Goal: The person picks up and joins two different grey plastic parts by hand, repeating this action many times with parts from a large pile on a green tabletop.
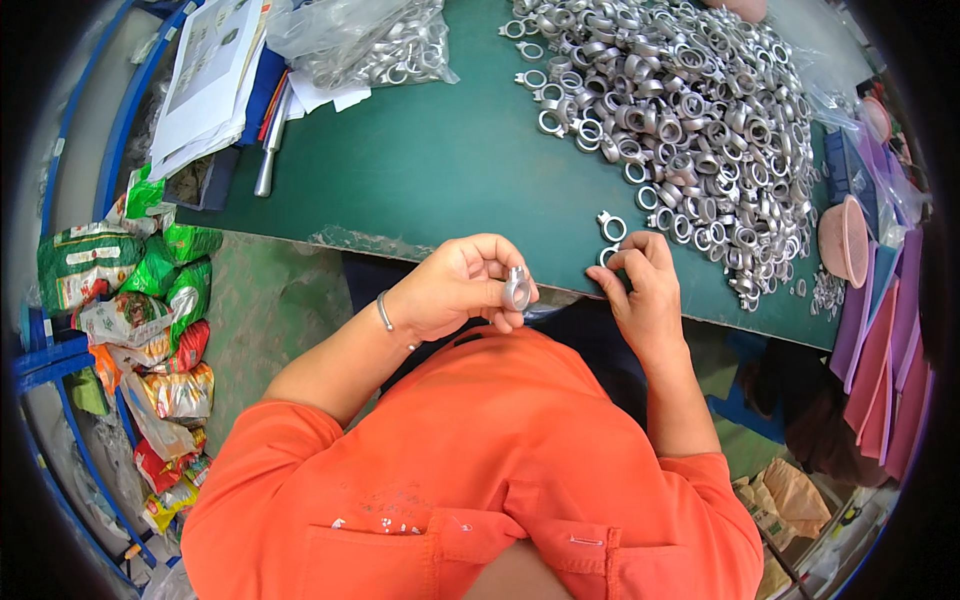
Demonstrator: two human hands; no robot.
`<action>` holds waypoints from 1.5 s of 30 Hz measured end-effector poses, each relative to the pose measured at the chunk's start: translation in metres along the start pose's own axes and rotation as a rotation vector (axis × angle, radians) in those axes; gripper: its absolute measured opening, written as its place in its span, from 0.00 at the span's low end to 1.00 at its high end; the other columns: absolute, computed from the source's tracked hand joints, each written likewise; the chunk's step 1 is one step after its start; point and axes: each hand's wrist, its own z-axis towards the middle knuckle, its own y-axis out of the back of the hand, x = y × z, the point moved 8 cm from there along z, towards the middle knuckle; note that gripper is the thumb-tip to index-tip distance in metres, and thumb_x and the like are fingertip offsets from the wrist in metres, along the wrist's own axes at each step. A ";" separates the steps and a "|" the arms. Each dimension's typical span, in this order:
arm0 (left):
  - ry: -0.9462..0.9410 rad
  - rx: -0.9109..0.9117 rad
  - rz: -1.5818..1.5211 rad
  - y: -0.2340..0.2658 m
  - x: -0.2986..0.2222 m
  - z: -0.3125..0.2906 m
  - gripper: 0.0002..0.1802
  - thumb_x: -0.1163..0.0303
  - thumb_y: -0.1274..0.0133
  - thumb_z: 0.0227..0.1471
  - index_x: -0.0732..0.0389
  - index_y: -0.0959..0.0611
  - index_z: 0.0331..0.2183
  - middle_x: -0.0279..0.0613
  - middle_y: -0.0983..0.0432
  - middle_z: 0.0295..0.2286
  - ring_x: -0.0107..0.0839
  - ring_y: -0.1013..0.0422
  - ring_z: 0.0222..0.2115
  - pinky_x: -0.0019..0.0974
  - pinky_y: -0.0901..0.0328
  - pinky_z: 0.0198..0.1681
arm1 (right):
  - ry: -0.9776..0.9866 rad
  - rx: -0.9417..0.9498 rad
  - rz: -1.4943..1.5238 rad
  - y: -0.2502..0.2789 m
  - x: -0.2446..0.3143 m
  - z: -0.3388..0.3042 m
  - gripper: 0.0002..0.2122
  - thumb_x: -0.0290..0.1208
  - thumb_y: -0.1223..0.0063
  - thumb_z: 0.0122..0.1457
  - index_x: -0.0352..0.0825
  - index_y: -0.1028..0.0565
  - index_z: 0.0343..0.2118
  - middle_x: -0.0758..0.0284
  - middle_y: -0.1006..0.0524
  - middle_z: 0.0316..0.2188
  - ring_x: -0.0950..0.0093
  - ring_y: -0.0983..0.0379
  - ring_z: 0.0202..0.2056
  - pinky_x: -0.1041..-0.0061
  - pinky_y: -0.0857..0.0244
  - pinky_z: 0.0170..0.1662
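Note:
Just in front of the table's near edge, my left hand is closed around a grey metal ring clamp. The ring has a small lug on top and its opening faces me. My right hand rests at the table edge, thumb and fingers pinching another metal ring, partly hidden by the fingers. Touching or almost touching that one, a further loose ring with a lug lies on the green table. A large heap of similar metal rings spreads over the table beyond my right hand.
A clear plastic bag of rings lies at the far left, beside papers and a metal-handled tool. A pink basket stands at the right edge. Bagged goods fill a blue rack on the left.

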 end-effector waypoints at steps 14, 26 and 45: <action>-0.244 -0.087 0.226 -0.002 -0.018 -0.005 0.04 0.84 0.48 0.51 0.68 0.23 0.32 0.47 0.26 0.33 0.30 0.26 0.30 0.30 0.28 0.34 | -0.316 0.143 1.339 -0.033 -0.004 -0.008 0.18 0.09 0.46 0.49 0.33 0.35 0.41 0.58 0.29 0.43 0.74 0.29 0.41 0.77 0.31 0.42; -0.220 -0.075 0.234 -0.011 -0.006 -0.002 0.08 0.87 0.46 0.47 0.69 0.24 0.32 0.44 0.27 0.33 0.28 0.26 0.31 0.30 0.29 0.35 | -0.490 0.281 1.400 -0.055 0.018 -0.024 0.10 0.16 0.52 0.57 0.28 0.31 0.42 0.61 0.26 0.40 0.74 0.26 0.41 0.76 0.28 0.44; -0.313 -0.272 1.414 0.012 0.019 -0.024 0.11 0.74 0.43 0.44 0.66 0.23 0.33 0.51 0.26 0.27 0.50 0.28 0.28 0.42 0.31 0.33 | -0.057 -0.052 0.120 -0.018 -0.013 0.022 0.11 0.20 0.39 0.45 0.32 0.30 0.30 0.61 0.28 0.38 0.64 0.31 0.36 0.70 0.36 0.39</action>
